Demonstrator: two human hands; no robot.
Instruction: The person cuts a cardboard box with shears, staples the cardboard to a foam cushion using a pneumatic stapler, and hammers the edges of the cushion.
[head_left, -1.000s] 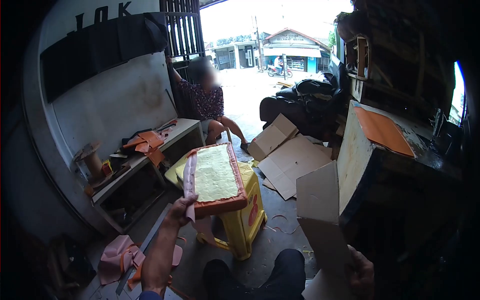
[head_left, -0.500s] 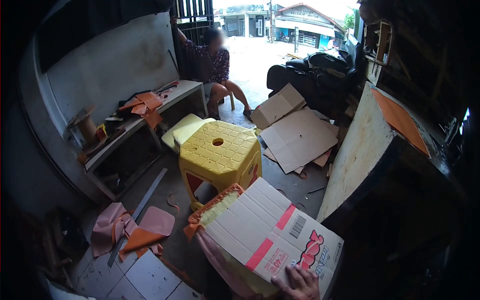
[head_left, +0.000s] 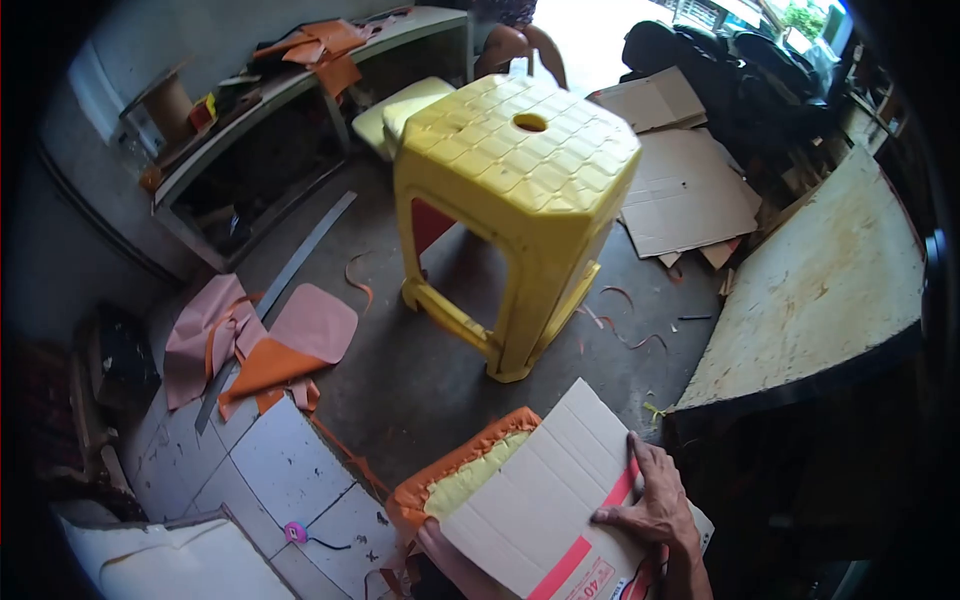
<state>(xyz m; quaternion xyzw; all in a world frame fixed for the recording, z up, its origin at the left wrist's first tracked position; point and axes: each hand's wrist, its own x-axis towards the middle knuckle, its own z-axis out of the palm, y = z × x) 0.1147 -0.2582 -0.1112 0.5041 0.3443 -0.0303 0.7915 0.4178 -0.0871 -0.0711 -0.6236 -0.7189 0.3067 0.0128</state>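
Observation:
My right hand (head_left: 655,505) is on a printed piece of cardboard (head_left: 540,490) with pink stripes. Its thumb presses the face and its fingers reach over the right edge. Beneath the cardboard lies a foam pad (head_left: 470,475), pale yellow inside, with an orange cover (head_left: 415,495) gathered around its rim. A strip of pink material (head_left: 455,565) shows along the cardboard's lower left side. My left hand does not show. Just beyond the cardboard stands a yellow plastic stool (head_left: 520,150) with a hole in its seat.
Pink and orange cover pieces (head_left: 320,325) and a long metal ruler (head_left: 305,245) lie on the floor at left. A pink tape measure (head_left: 295,532) rests on the tiles. Flattened cardboard (head_left: 685,190) lies behind the stool. A person's legs (head_left: 505,45) show near a bench (head_left: 425,20).
My view has tilted down and come closer to the stool. My right hand has moved from lying flat on the cardboard's printed lower part to gripping its right edge.

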